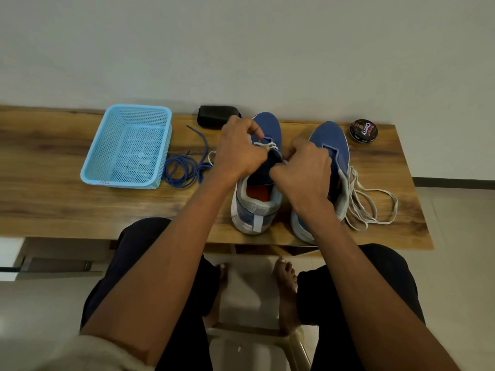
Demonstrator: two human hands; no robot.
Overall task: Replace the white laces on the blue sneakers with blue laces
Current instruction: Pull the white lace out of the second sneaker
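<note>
The wooden counter (pixel 53 204) carries a light-blue perforated basket (pixel 126 148). Two blue sneakers stand side by side. On the left sneaker (pixel 257 199), the left hand (pixel 241 148) pinches the white lace (pixel 269 145) in a curled grip; the right hand (pixel 308 172) grips the tongue area. The right sneaker (pixel 332 145) touches a loose white lace (pixel 369 207). Blue laces (pixel 184 167) lie coiled between basket and left sneaker.

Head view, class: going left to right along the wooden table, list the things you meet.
Light blue basket → coiled blue laces → left sneaker, both hands working on it → right sneaker → loose white lace, polish tin behind it.
</note>
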